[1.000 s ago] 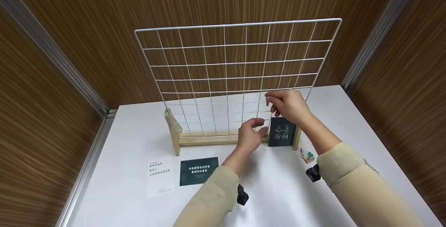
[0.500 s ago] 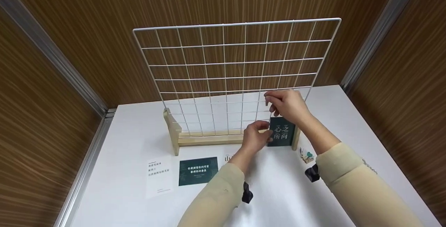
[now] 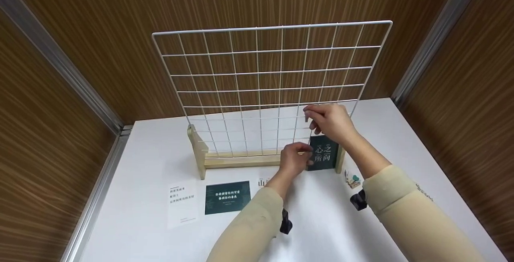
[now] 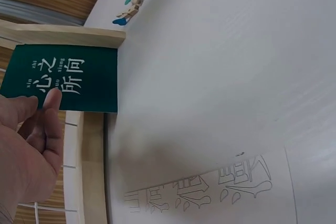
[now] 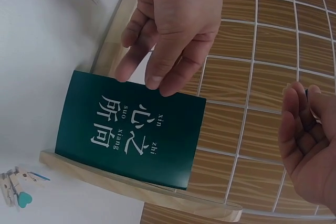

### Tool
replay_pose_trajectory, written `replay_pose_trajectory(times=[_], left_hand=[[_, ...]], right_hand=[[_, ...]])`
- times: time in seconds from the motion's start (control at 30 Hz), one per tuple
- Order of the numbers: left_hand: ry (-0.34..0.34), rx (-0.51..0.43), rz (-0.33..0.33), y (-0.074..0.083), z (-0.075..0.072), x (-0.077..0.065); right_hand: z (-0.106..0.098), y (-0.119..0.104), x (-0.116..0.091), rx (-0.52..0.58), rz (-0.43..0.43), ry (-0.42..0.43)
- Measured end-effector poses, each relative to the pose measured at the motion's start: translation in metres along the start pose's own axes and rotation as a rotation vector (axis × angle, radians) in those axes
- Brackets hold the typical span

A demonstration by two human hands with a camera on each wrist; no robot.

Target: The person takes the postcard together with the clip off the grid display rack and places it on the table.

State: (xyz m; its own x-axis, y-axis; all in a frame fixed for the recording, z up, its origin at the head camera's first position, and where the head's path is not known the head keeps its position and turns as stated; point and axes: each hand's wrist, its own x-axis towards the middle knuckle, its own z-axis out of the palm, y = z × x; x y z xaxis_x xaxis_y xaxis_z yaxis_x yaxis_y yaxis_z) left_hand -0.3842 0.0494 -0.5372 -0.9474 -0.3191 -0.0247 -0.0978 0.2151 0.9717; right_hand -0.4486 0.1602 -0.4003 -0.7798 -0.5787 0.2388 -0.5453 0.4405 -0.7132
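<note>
A dark green card [image 3: 324,152] with white Chinese characters stands upright against the lower right of the white wire grid [image 3: 257,71]. At its left edge, my left hand [image 3: 295,160] pinches the card between thumb and fingers, plainly seen in the right wrist view. Higher up, my right hand [image 3: 332,122] is raised in front of the grid, thumb and index finger pressed together. A small wooden clothespin [image 3: 306,117] pokes out below those fingertips, mostly hidden by them. In the right wrist view my right hand [image 5: 310,145] is at the right edge, beside the grid.
Wooden feet and a crossbar [image 3: 241,161] hold the grid up on the white table [image 3: 152,161]. A green card [image 3: 227,197], a white card [image 3: 182,205] and another white card [image 4: 210,192] lie in front. Several clothespins [image 3: 353,180] are at the right, by the right foot.
My left hand has moved right to the green card, and its fingers have come together on the card's left edge. The right hand keeps its place.
</note>
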Motion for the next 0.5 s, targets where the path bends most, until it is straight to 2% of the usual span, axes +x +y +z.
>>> replay_pose_trajectory(times=[0.17,0.33,0.5], left_hand=[[-0.021,0.006,-0.046,-0.002,-0.001,-0.002],[-0.017,0.019,-0.044,-0.003,-0.006,-0.005],[-0.020,-0.024,-0.042,-0.004,-0.013,-0.010]], right_hand=[[0.001,0.000,0.001,0.007,0.037,0.000],[0.001,-0.001,0.001,0.017,0.041,0.000],[0.001,0.000,0.000,0.024,0.034,0.007]])
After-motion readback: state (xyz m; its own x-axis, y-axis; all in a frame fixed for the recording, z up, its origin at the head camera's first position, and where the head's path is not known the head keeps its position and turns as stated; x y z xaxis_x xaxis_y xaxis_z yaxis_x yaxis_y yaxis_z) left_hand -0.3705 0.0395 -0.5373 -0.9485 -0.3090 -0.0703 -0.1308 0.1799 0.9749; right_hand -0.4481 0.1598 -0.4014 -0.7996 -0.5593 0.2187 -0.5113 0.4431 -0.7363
